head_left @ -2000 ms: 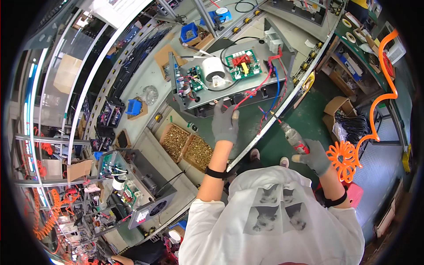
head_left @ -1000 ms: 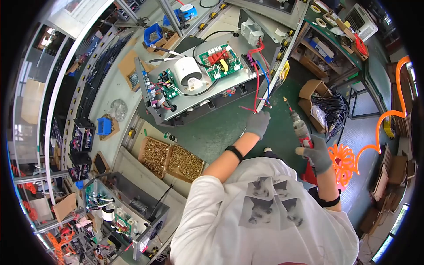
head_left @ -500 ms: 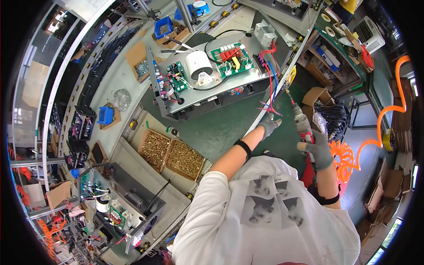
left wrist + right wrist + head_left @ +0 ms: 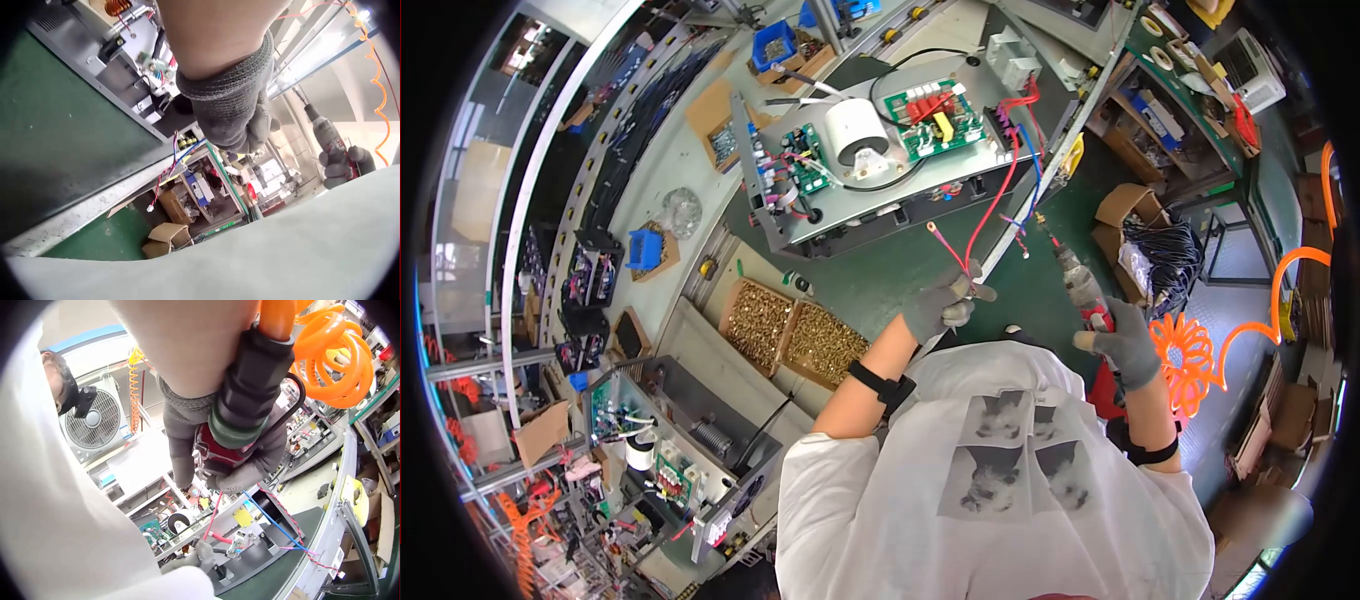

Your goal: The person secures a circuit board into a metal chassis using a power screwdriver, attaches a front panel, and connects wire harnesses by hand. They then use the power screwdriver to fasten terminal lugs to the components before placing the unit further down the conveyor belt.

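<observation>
In a grey glove, my left hand [image 4: 940, 308] pinches the ends of red wires [image 4: 990, 215] just in front of the bench's near edge. One ring-ended lead sticks up from its fingers. The wires run from the right side of an open metal chassis [image 4: 880, 205] bearing a green circuit board [image 4: 950, 140] and a white coil [image 4: 855, 130]. Beside them a blue wire [image 4: 1036, 170] hangs loose. My right hand [image 4: 1130, 345], gloved too, grips a red-and-grey air screwdriver [image 4: 1085, 285], its bit pointing toward the bench. An orange coiled hose [image 4: 337, 356] joins the tool's rear.
Two cardboard trays of brass-coloured parts [image 4: 820, 342] lie left of my left hand. A second open chassis [image 4: 690, 440] stands at lower left. On the floor at right is a carton of black cables [image 4: 1160, 255]. Blue bins [image 4: 773, 45] stand at the back.
My left hand went from the chassis edge right to the hanging wires, then back left, now with the red wires drawn toward me. My right hand keeps the screwdriver, now tipped up toward the bench.
</observation>
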A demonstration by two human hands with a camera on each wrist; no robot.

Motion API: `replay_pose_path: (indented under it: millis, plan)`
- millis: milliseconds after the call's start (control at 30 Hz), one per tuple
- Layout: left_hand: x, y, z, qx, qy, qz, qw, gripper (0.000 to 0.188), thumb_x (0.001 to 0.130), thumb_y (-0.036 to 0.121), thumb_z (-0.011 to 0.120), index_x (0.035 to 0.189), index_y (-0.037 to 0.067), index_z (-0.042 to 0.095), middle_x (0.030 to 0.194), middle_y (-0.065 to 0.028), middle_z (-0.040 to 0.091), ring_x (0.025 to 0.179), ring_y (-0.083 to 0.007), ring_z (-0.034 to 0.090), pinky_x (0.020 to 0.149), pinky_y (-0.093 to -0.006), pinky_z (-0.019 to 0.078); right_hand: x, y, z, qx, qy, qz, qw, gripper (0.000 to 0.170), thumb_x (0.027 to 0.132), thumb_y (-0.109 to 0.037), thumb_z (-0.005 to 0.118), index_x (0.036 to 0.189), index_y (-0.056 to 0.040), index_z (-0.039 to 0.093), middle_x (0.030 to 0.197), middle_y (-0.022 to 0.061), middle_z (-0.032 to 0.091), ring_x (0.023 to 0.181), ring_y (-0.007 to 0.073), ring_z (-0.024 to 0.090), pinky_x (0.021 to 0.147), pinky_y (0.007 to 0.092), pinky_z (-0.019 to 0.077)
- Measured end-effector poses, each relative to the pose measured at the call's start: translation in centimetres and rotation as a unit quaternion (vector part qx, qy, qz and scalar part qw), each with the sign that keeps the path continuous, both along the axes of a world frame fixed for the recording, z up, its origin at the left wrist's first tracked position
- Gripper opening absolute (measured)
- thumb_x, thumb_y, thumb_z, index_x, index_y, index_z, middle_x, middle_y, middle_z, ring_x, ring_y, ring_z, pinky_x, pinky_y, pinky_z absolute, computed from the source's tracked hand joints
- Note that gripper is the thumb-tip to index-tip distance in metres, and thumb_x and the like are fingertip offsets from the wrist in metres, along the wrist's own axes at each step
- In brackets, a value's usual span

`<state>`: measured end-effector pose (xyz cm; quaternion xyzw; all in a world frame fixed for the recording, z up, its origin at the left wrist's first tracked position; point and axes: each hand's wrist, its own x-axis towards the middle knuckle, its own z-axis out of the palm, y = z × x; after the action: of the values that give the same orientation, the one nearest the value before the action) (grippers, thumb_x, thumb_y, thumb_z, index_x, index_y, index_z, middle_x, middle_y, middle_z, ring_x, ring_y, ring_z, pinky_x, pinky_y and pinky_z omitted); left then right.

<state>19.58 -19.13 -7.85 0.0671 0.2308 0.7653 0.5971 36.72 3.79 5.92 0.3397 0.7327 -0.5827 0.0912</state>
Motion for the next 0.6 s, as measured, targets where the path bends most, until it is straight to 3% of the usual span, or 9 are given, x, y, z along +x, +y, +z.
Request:
replay_pose_path:
  millis: [200,267,300,367,400,467,500,567,600]
  plan:
    - [0.0,-2.7,2.7,-0.049,0.100,0.141,0.984,0.032,0.093,0.010,0.047,0.124,0.002,0.044,0.080,-0.0043,0.053,0.049,-0.0028,0.032,0.044,-0.0179,0.0261,-1.9,-1.8,1.1,0.022,-0.037,0.133,0.990,0.044,0.059,-0.015,0.076,0.095,0.0036,0.060,0.074,0.0040,0.056,0.066,0.0118,0.048,0.061,0.0277,0.0435]
    - [0.2,-2.7,3.2,-0.249,0.277,0.220,0.902,0.025,0.092,0.010,0.049,0.114,0.000,0.053,0.078,-0.0047,0.057,0.053,-0.0049,0.043,0.048,-0.0189,0.0329,-2.4,-2.4,1.4,0.055,-0.038,0.203,0.977,0.047,0.059,-0.018,0.077,0.097,0.0028,0.060,0.075,0.0061,0.056,0.069,0.0130,0.049,0.066,0.0292,0.0434]
    - [0.3,-2.5,3.4,-0.249,0.278,0.222,0.901,0.025,0.092,0.010,0.049,0.114,0.000,0.053,0.078,-0.0047,0.057,0.053,-0.0049,0.043,0.048,-0.0189,0.0329,-2.5,-2.7,1.3,0.056,-0.036,0.204,0.977,0.047,0.059,-0.018,0.077,0.097,0.0028,0.060,0.075,0.0061,0.056,0.069,0.0130,0.049,0.066,0.0292,0.0434]
    - [0.5,-1.9,4.0,-0.340,0.366,0.346,0.794,0.020,0.090,0.012,0.053,0.102,-0.001,0.060,0.078,-0.0073,0.063,0.062,-0.0091,0.056,0.055,-0.0218,0.0423,-2.7,-3.1,1.0,0.037,-0.017,0.231,0.972,0.050,0.060,-0.022,0.078,0.100,0.0021,0.059,0.077,0.0071,0.056,0.072,0.0143,0.050,0.070,0.0304,0.0431]
    - [0.3,-1.8,4.6,-0.338,0.368,0.346,0.794,0.020,0.090,0.012,0.053,0.102,-0.001,0.060,0.078,-0.0073,0.063,0.062,-0.0091,0.056,0.055,-0.0218,0.0423,-2.9,-3.5,0.9,0.039,-0.015,0.230,0.972,0.050,0.060,-0.022,0.078,0.100,0.0021,0.059,0.077,0.0071,0.056,0.072,0.0143,0.050,0.070,0.0304,0.0431]
    - [0.1,-1.9,5.8,-0.414,0.500,0.393,0.651,0.019,0.088,0.015,0.058,0.096,-0.001,0.063,0.082,-0.0095,0.067,0.072,-0.0126,0.062,0.065,-0.0250,0.0475,-3.4,-4.3,0.9,0.015,0.020,0.219,0.975,0.053,0.061,-0.025,0.078,0.101,0.0025,0.058,0.078,0.0073,0.056,0.073,0.0147,0.050,0.070,0.0306,0.0427]
    - [-0.1,-2.0,6.1,-0.412,0.501,0.394,0.651,0.019,0.088,0.015,0.058,0.096,-0.001,0.063,0.082,-0.0095,0.067,0.072,-0.0126,0.062,0.065,-0.0250,0.0475,-3.7,-4.6,1.1,0.017,0.022,0.217,0.976,0.053,0.061,-0.025,0.078,0.101,0.0025,0.058,0.078,0.0073,0.056,0.073,0.0147,0.050,0.070,0.0306,0.0427]
    - [-0.4,-2.3,6.5,-0.386,0.574,0.424,0.584,0.016,0.087,0.015,0.060,0.093,0.001,0.065,0.084,-0.0092,0.067,0.073,-0.0133,0.063,0.068,-0.0253,0.0481,-4.1,-5.0,1.5,0.022,0.013,0.238,0.971,0.052,0.062,-0.027,0.078,0.101,0.0017,0.058,0.077,0.0081,0.056,0.072,0.0152,0.050,0.069,0.0312,0.0430]
    - [-0.5,-2.4,6.7,-0.385,0.575,0.424,0.584,0.016,0.087,0.015,0.060,0.093,0.001,0.065,0.084,-0.0092,0.067,0.073,-0.0133,0.063,0.068,-0.0253,0.0481,-4.2,-5.2,1.5,0.023,0.014,0.237,0.971,0.052,0.062,-0.027,0.078,0.101,0.0017,0.058,0.077,0.0081,0.056,0.072,0.0152,0.050,0.069,0.0312,0.0430]
